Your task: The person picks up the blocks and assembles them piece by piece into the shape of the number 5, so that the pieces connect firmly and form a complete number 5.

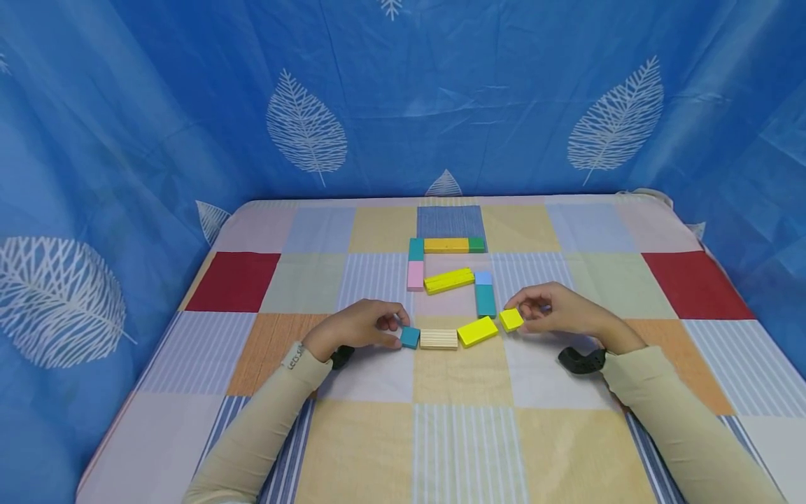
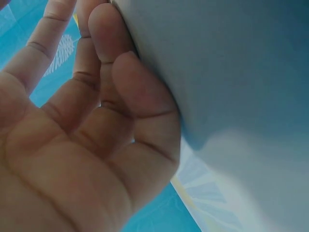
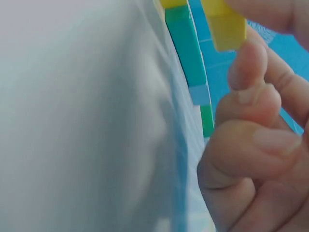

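Note:
My right hand (image 1: 557, 308) pinches a small yellow block (image 1: 511, 320) between thumb and fingers. The same yellow block (image 3: 227, 29) shows in the right wrist view, clear of the cloth. At the left end of the front row, my left hand (image 1: 368, 324) has thumb and forefinger on a short teal block (image 1: 410, 337). In the left wrist view the other fingers (image 2: 140, 87) are curled close to the cloth, and that block is out of sight. Beside the teal block lies a ribbed beige block (image 1: 439, 339), followed by a tilted yellow block (image 1: 477, 332).
Farther back are teal (image 1: 416, 249) and pink (image 1: 415, 276) blocks, an orange-yellow block (image 1: 446, 245), a green block (image 1: 476, 244) and a slanted yellow block (image 1: 449, 281). Light-blue (image 1: 483, 278) and teal (image 1: 485, 301) blocks stand right of it. A patchwork cloth (image 1: 462, 448) covers the table; a blue curtain (image 1: 441, 91) surrounds it.

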`<action>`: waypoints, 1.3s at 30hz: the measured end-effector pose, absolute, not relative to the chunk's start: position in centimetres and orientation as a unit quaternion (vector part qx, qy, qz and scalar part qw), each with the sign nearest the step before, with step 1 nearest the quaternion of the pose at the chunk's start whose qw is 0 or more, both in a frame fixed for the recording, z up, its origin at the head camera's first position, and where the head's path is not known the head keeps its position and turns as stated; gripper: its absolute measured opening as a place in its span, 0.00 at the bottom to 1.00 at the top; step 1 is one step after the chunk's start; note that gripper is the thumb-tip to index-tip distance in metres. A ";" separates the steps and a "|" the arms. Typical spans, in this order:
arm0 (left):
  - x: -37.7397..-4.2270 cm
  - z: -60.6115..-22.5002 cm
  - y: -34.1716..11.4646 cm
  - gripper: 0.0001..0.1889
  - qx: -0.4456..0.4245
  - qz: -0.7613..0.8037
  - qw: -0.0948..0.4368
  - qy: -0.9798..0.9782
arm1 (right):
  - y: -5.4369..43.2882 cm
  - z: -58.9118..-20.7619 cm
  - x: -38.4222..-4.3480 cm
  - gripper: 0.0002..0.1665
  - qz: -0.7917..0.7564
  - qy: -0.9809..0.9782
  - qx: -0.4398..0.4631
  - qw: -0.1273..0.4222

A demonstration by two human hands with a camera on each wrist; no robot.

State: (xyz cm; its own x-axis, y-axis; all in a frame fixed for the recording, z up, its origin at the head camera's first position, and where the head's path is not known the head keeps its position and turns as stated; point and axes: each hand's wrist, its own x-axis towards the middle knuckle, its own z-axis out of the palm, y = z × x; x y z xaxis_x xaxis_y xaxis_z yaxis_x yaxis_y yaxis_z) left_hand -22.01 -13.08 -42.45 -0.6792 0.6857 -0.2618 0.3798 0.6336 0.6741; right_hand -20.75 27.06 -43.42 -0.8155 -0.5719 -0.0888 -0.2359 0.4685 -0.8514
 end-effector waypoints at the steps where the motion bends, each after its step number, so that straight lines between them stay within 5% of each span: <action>1: -22.0 -42.5 -13.1 0.13 0.307 0.297 0.257 0.867 | 26.8 -43.4 -20.8 0.19 -0.455 0.838 -0.241 0.180; 10: -22.0 -42.4 -13.0 0.13 0.300 0.294 0.257 0.870 | 24.7 -43.6 -21.5 0.17 -0.457 0.838 -0.267 0.129; 39: -22.0 -42.5 -13.2 0.13 0.292 0.301 0.262 0.869 | 19.5 -42.2 -22.2 0.21 -0.483 0.839 -0.206 0.144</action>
